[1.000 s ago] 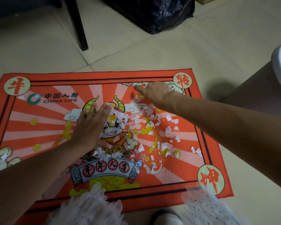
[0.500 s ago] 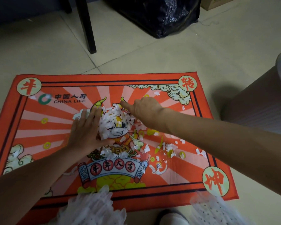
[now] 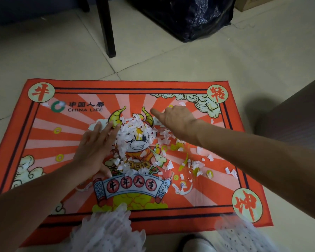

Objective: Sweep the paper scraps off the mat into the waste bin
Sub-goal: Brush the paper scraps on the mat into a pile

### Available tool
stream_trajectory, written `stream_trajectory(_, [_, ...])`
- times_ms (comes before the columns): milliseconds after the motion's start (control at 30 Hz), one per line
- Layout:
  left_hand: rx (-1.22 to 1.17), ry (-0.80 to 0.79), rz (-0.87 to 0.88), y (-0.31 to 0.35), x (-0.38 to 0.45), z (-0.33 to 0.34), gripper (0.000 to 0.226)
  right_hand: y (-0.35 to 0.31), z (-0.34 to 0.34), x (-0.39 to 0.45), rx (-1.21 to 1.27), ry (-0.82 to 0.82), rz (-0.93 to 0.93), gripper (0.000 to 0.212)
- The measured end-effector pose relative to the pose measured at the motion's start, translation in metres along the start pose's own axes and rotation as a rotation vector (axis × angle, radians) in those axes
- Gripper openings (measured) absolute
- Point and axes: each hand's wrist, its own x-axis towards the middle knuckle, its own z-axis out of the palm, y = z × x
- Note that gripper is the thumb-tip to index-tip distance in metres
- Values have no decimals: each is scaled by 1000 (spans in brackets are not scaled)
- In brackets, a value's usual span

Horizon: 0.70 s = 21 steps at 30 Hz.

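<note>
Head view, the only one. Red-orange printed fabric mat lies flat on the pale tiled floor. Torn white paper scraps sit mostly in a loose heap on the cartoon ox at mat centre; thinner scatter trails right and near, toward the lower right roundel, with a few strays by the far cloud print and one at the logo far left.

Left hand: flat, fingers straight and together, pointing far-right, its inner edge pressed to the mat against the left flank of the heap. It holds nothing.

Right hand: reaches in from the right, back of hand up, index finger extended toward the far side of the heap; other fingers look loosely bent, nothing gripped as far as I can see. Forearm crosses above the right-hand scatter.

I read the dim brown-sided shape at the right frame edge as the waste bin, standing off the mat; its rim is out of frame.

Step in hand, my judgement: gathering, not yet transfer. To do it well: keep the left palm edge down as a wall, rake the right-hand scatter inward with a low flat stroke, slowly, since light scraps flick away. Collect the strays before scooping.

Black plastic bag and dark furniture leg beyond the far edge.
</note>
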Motion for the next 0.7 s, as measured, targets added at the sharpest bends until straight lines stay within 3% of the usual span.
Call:
stream_trajectory(233, [35, 21, 34, 17, 11, -7, 154, -47, -20, -2, 72, 58, -120, 90])
stream_trajectory(367, [89, -18, 31, 21, 16, -10, 156, -43, -22, -3, 68, 83, -117, 90])
stream_trajectory(567, [61, -2, 28, 20, 15, -9, 157, -2, -33, -3, 71, 70, 68, 96])
stream_trajectory(700, [39, 20, 21, 25, 17, -9, 154, 41, -26, 5, 77, 82, 207, 86])
